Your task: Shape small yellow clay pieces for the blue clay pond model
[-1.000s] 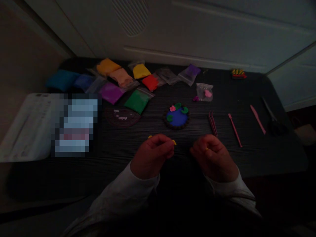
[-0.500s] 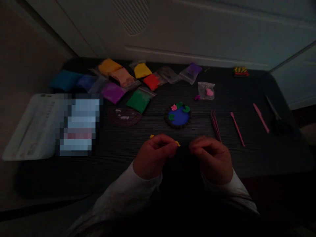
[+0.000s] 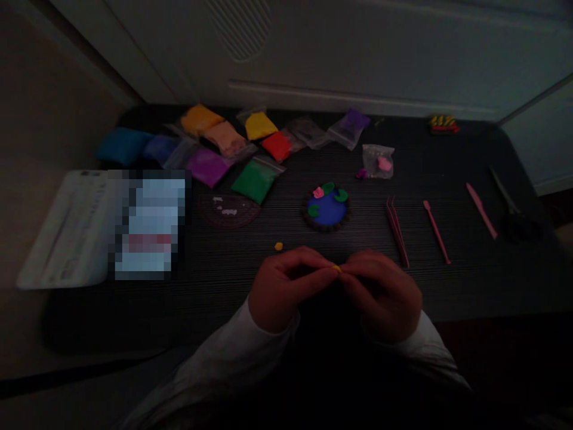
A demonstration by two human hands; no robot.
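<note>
A small piece of yellow modelling clay [image 3: 337, 269] is pinched between the fingertips of my left hand [image 3: 286, 286] and my right hand [image 3: 385, 292], which meet over the near part of the table. Most of the piece is hidden by the fingers. Just beyond my left hand lies another yellow clay lump [image 3: 279, 246]. Past both hands sits a round clay pond [image 3: 326, 210], blue inside a dark beaded rim. It bears green lily pads [image 3: 341, 195] and a pink flower [image 3: 318, 192].
Bags of coloured clay, such as green [image 3: 255, 181], lie along the back left. Pink tweezers [image 3: 397, 233], a pink stick tool [image 3: 436, 232], a pink knife [image 3: 481, 210] and scissors [image 3: 510, 206] lie right. A clear protractor [image 3: 228, 221] with white bits and a blurred screen [image 3: 152, 224] lie left.
My hands have come together; the right fingertips now also touch the yellow clay. The yellow lump behind my left hand shows fully. The view has shifted slightly.
</note>
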